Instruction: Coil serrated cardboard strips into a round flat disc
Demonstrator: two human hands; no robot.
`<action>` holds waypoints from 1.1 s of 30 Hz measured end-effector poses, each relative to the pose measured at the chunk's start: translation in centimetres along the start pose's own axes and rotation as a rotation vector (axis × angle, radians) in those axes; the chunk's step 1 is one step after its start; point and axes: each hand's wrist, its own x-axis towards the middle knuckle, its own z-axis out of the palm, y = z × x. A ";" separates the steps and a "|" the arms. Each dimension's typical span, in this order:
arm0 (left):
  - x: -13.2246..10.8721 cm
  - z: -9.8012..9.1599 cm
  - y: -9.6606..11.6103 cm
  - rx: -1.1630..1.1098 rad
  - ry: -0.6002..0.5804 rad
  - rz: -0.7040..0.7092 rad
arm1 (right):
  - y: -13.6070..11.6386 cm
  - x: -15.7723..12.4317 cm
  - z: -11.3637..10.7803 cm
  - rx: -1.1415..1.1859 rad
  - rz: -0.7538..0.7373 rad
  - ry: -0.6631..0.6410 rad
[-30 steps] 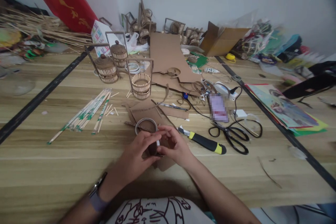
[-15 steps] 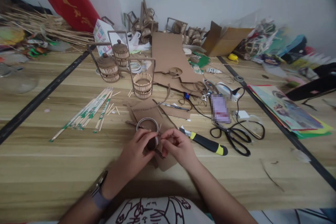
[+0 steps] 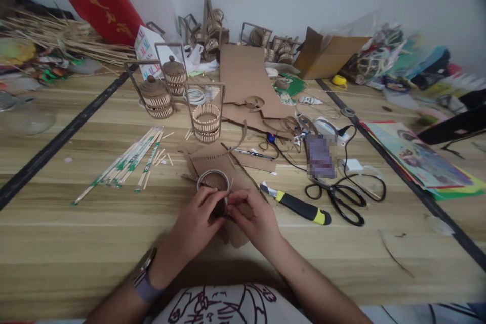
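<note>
Between my hands is a small dark brown round piece [image 3: 219, 207], mostly covered by fingers, so its exact kind is unclear. My left hand [image 3: 195, 217] is closed on its left side with thumb and fingers. The fingertips of my right hand [image 3: 253, 215] are pinched together against its right edge; whether they hold a small part is hidden. Just beyond my left fingers lies a pale ring like a tape roll [image 3: 200, 176]. Under my hands are pieces of brown cardboard [image 3: 216, 157]. A utility knife [image 3: 299, 207] rests to the right of my right hand.
Wrapped chopsticks [image 3: 129, 159] and short cut sticks lie to the left. Small slatted buckets with tall handles, one an open bucket [image 3: 206, 129], stand beyond. Black-handled scissors [image 3: 343, 202], a phone [image 3: 321, 157] and cables lie right. A cardboard box [image 3: 328, 55] sits at the back.
My right hand has moved slightly left, its fingertips now against the brown round piece. My left hand stays in place.
</note>
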 end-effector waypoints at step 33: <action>-0.1 0.3 0.1 0.106 -0.006 0.001 | 0.4 -0.2 -0.1 -0.175 -0.075 -0.030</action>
